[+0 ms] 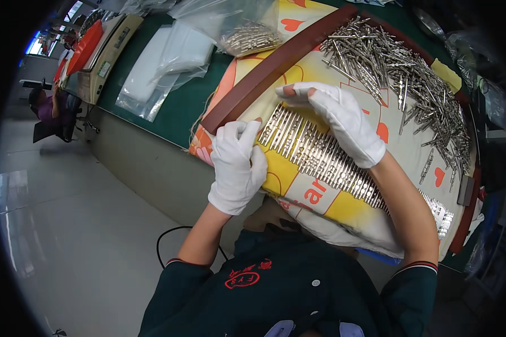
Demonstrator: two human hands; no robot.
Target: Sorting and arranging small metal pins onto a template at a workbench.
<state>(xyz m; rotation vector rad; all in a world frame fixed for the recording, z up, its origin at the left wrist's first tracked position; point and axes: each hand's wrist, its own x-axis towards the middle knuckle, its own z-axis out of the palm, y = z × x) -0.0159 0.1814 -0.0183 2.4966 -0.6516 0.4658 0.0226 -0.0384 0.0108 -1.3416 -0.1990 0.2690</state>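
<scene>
My left hand, in a white glove, rests on the near left end of a long row of small silver metal parts, fingertips touching the row's edge. Gloved in white with open fingertips, my right hand lies flat across the top of the same row, fingers pointing left. The row lies on a yellow and cream patterned cloth spread over a wooden tray with a brown rim. A loose heap of similar metal parts fills the far right of the tray.
A green-topped table holds clear plastic bags and a bag of metal parts. Red and beige trays stand further left. Another person sits at the far left. A black cable loops on the grey floor.
</scene>
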